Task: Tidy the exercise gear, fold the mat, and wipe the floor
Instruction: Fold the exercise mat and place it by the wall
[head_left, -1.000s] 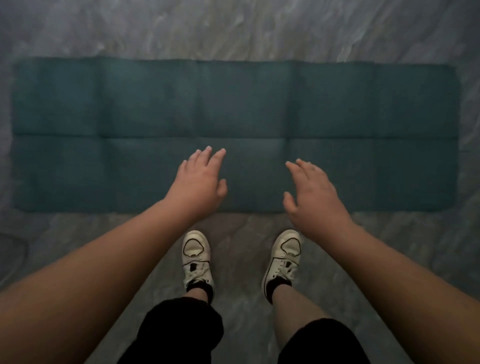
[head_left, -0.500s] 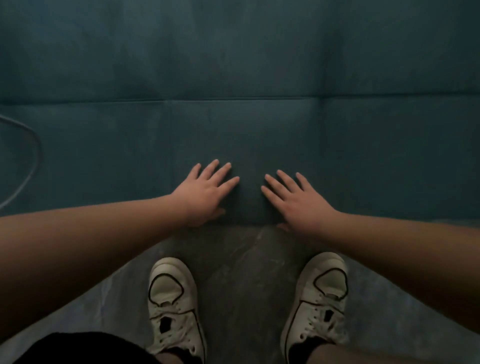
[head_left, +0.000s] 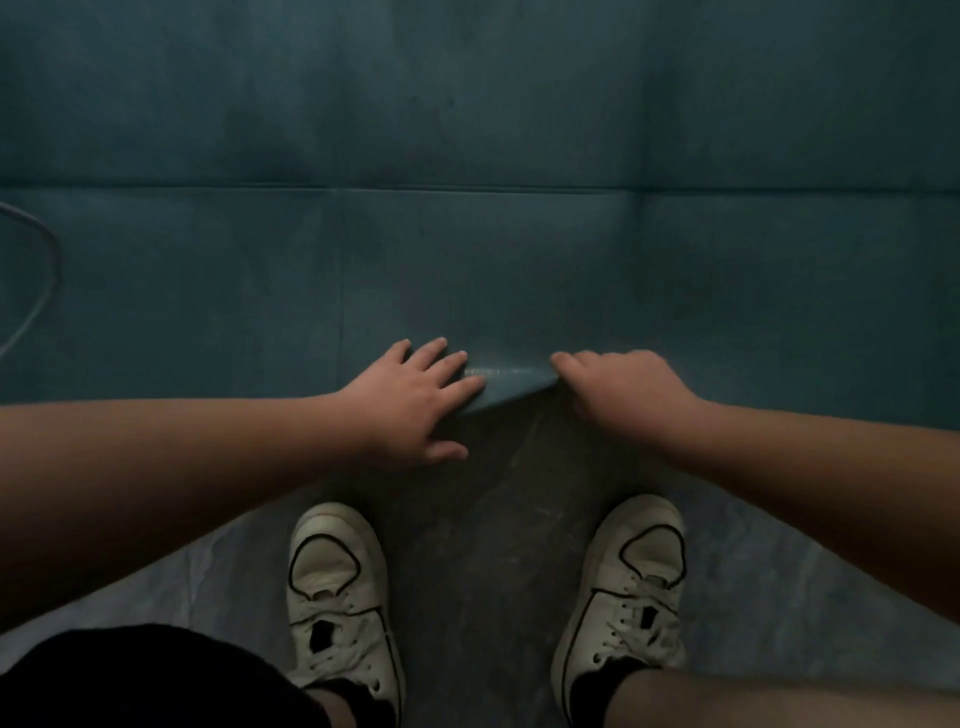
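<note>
The mat is spread flat on the floor, but its near edge is now lifted between the hands, where half a second ago it lay flat. The right hand has curled and pinches that edge; the left hand stays spread flat, fingers on the mat. Shoes haven't moved.

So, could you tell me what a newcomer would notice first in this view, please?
The dark teal, creased foam mat fills the upper half, over a grey marbled floor. At its near edge the left hand lies flat while the right hand curls its fingers round the edge, lifting a small flap. Two white lace-up sneakers stand below.
</note>
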